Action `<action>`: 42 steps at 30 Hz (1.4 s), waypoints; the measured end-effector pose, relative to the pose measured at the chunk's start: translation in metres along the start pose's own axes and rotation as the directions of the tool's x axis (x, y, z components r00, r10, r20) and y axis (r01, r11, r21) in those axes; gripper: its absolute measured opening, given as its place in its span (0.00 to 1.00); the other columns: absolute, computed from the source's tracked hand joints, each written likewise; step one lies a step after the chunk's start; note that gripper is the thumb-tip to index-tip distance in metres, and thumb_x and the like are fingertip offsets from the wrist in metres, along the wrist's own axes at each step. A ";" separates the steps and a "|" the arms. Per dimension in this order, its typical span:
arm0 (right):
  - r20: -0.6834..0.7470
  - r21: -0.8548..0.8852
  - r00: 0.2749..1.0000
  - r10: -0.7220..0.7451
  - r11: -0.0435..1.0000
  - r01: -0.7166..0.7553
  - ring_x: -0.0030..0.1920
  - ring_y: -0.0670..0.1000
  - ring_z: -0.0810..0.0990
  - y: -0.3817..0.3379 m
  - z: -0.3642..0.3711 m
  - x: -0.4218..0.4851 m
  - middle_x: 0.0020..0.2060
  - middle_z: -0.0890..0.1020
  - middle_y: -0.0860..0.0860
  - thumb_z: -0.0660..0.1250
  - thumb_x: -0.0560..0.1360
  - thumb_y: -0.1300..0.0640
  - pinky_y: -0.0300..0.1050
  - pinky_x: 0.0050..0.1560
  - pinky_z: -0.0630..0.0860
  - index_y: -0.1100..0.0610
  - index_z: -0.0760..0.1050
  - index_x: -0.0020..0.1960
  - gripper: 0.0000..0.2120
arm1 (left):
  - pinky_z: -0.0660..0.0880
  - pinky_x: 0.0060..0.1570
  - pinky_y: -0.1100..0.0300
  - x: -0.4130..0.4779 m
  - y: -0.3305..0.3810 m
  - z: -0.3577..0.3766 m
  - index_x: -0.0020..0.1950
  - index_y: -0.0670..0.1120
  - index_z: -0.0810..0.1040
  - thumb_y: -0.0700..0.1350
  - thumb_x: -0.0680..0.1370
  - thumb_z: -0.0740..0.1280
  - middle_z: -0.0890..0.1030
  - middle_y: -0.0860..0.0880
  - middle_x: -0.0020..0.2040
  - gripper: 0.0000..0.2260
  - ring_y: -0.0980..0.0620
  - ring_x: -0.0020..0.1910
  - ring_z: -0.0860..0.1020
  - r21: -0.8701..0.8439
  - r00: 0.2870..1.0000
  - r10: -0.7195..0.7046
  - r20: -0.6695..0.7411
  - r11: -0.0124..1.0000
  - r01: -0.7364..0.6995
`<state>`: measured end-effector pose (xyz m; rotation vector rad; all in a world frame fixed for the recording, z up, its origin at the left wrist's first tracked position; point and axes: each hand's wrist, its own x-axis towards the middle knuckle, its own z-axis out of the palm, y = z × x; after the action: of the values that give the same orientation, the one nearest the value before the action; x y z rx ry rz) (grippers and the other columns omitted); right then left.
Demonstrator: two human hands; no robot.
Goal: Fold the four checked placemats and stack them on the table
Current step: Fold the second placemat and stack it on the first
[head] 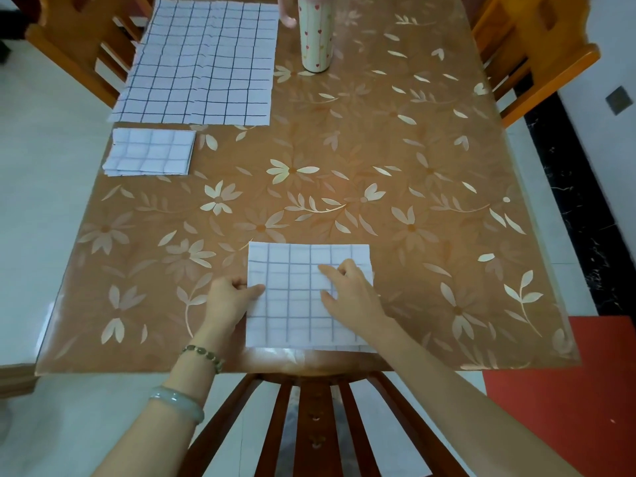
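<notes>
Centrally, at the near edge of the worktop (pixel 413 166), we see a folded checked placemat (pixel 292 304) lying flat. We note the left hand (pixel 230 301) pinching its left edge, thumb on top, while the right hand (pixel 347 290) rests released on its upper right part, fingers loosely bent against the cloth. At far left lie a smaller folded stack (pixel 151 153) and, beyond it, unfolded placemats (pixel 203 63) beside a heart-patterned tumbler (pixel 316 36).
</notes>
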<state>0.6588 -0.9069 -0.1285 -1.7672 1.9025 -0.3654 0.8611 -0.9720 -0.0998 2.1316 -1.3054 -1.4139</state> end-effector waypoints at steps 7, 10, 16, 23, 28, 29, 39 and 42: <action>0.284 -0.094 0.952 0.110 0.992 -0.086 0.53 0.50 0.67 -0.014 0.007 0.010 0.52 0.63 0.49 0.67 0.72 0.43 0.45 0.45 0.71 0.44 0.54 0.75 0.37 | 0.70 0.31 0.64 -0.002 -0.004 -0.014 0.45 0.40 0.79 0.45 0.75 0.71 0.80 0.51 0.37 0.08 0.54 0.35 0.78 0.113 0.993 0.116 0.021 0.987 -0.118; 0.317 -0.101 0.939 0.137 0.989 -0.110 0.54 0.51 0.66 -0.017 0.006 0.013 0.54 0.64 0.50 0.69 0.70 0.42 0.45 0.44 0.71 0.43 0.51 0.75 0.41 | 0.72 0.34 0.64 -0.004 -0.010 -0.020 0.49 0.48 0.75 0.45 0.74 0.73 0.80 0.54 0.42 0.09 0.57 0.40 0.78 0.132 0.982 0.150 0.117 0.977 -0.165; 0.362 -0.132 0.921 0.143 0.986 -0.102 0.53 0.52 0.65 -0.024 0.002 0.015 0.54 0.62 0.52 0.73 0.66 0.42 0.45 0.40 0.69 0.43 0.46 0.76 0.48 | 0.76 0.38 0.61 -0.019 -0.016 -0.031 0.71 0.51 0.64 0.35 0.71 0.72 0.76 0.53 0.49 0.32 0.56 0.46 0.77 0.175 0.942 0.144 0.302 0.963 -0.204; 0.377 -0.155 0.909 0.177 0.980 -0.126 0.55 0.56 0.68 -0.027 0.000 0.020 0.57 0.64 0.55 0.76 0.63 0.42 0.49 0.44 0.71 0.42 0.42 0.76 0.54 | 0.80 0.45 0.53 -0.053 0.016 -0.022 0.71 0.60 0.62 0.34 0.72 0.70 0.76 0.48 0.51 0.35 0.49 0.44 0.80 0.103 0.886 0.295 0.357 0.930 -0.352; 0.378 -0.168 0.906 0.189 0.977 -0.134 0.56 0.57 0.68 -0.028 -0.001 0.023 0.57 0.64 0.56 0.75 0.65 0.43 0.50 0.45 0.69 0.44 0.43 0.76 0.52 | 0.78 0.40 0.59 -0.074 0.031 0.006 0.74 0.59 0.61 0.35 0.73 0.69 0.74 0.47 0.49 0.35 0.50 0.41 0.77 0.081 0.858 0.350 0.377 0.910 -0.407; 0.385 -0.170 0.902 0.193 0.976 -0.137 0.57 0.58 0.68 -0.026 0.000 0.023 0.57 0.64 0.57 0.74 0.67 0.45 0.50 0.46 0.69 0.46 0.45 0.76 0.49 | 0.77 0.40 0.60 -0.075 0.032 0.013 0.74 0.58 0.61 0.35 0.73 0.69 0.74 0.48 0.48 0.35 0.52 0.39 0.76 0.066 0.857 0.352 0.376 0.912 -0.404; 0.117 0.806 0.854 0.507 0.454 -0.380 0.39 0.48 0.79 0.026 -0.035 -0.008 0.41 0.80 0.54 0.65 0.77 0.63 0.36 0.38 0.78 0.63 0.77 0.57 0.10 | 0.73 0.40 0.65 -0.078 0.030 0.088 0.77 0.53 0.58 0.39 0.74 0.67 0.70 0.51 0.52 0.34 0.54 0.40 0.75 0.114 0.832 0.389 0.395 0.878 -0.465; 0.147 0.844 0.806 0.574 0.352 -0.405 0.37 0.51 0.79 0.034 -0.037 -0.014 0.36 0.81 0.56 0.66 0.77 0.56 0.45 0.42 0.78 0.62 0.80 0.47 0.10 | 0.69 0.40 0.67 -0.077 0.025 0.104 0.76 0.50 0.58 0.38 0.74 0.67 0.69 0.50 0.53 0.33 0.55 0.43 0.73 0.132 0.812 0.401 0.424 0.860 -0.493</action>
<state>0.6109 -0.8945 -0.1131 -0.4504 1.7506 -1.0370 0.7510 -0.8997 -0.0886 1.5340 -2.0597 -1.5633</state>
